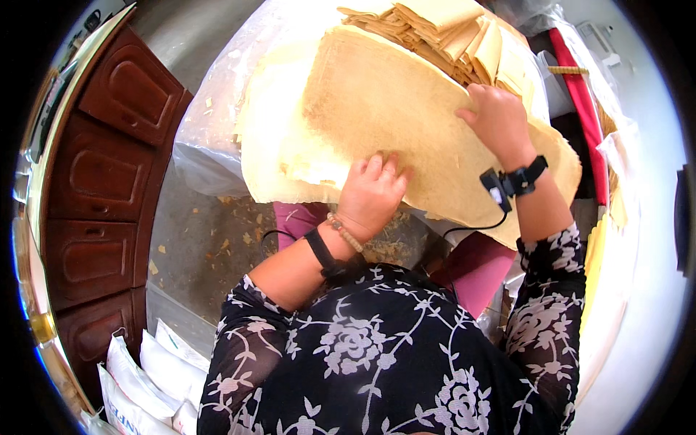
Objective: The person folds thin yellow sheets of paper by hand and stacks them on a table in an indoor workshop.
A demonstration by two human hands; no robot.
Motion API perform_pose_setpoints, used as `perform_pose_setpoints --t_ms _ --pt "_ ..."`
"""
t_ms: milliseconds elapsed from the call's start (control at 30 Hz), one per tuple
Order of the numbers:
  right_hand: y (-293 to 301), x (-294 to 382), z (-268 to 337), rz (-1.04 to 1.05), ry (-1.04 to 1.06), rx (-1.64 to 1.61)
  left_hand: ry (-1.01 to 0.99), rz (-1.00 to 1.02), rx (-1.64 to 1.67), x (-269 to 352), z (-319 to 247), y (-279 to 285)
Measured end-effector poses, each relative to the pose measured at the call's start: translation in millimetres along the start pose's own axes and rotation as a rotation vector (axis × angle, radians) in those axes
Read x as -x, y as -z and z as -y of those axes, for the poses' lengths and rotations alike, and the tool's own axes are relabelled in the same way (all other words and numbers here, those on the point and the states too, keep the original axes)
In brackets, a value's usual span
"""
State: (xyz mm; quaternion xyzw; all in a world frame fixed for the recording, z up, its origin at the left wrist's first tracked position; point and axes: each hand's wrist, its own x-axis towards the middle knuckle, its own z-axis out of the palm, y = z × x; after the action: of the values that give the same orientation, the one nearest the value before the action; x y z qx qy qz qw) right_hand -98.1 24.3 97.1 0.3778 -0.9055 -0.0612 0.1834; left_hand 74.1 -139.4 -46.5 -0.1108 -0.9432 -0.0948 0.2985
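Observation:
Before me lies a large, thin, tan sheet (380, 98), perhaps dried bean curd skin, on top of a wider pale yellow one (272, 141). My left hand (372, 196) rests near the sheets' front edge with fingers bent down onto the surface; whether it pinches anything is hidden. Over the right part of the sheet is my right hand (495, 119), its thumb apart and its fingers curled at the far right edge of the tan sheet. Whether those fingers grip that edge cannot be told. Folded tan pieces (435, 32) are piled just beyond it.
Clear plastic (209, 157) covers the work surface. Dark red cabinets (100, 168) stand at the left, with white printed bags (141, 380) at the lower left. Flakes litter the floor (217, 255). A red strip (582, 119) and yellowish sheets (595, 266) are at the right.

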Motion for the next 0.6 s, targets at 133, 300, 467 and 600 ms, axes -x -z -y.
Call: perform_pose_setpoints --t_ms 133,300,467,600 --pt "-7.2 28.6 20.6 -0.292 0.111 0.086 0.007 0.022 -0.025 -3.9 -1.9 1.9" --pt "-21.2 59.0 31.4 -0.282 0.103 0.061 -0.020 0.044 -0.069 -2.8 -1.7 1.7" --pt "-16.4 55.0 34.1 -0.196 0.012 -0.006 -0.002 0.031 -0.056 -2.6 -3.7 2.9" --pt "-20.2 -1.1 24.2 -0.004 -0.106 -0.195 -0.008 0.024 -0.057 0.1 0.9 1.5"
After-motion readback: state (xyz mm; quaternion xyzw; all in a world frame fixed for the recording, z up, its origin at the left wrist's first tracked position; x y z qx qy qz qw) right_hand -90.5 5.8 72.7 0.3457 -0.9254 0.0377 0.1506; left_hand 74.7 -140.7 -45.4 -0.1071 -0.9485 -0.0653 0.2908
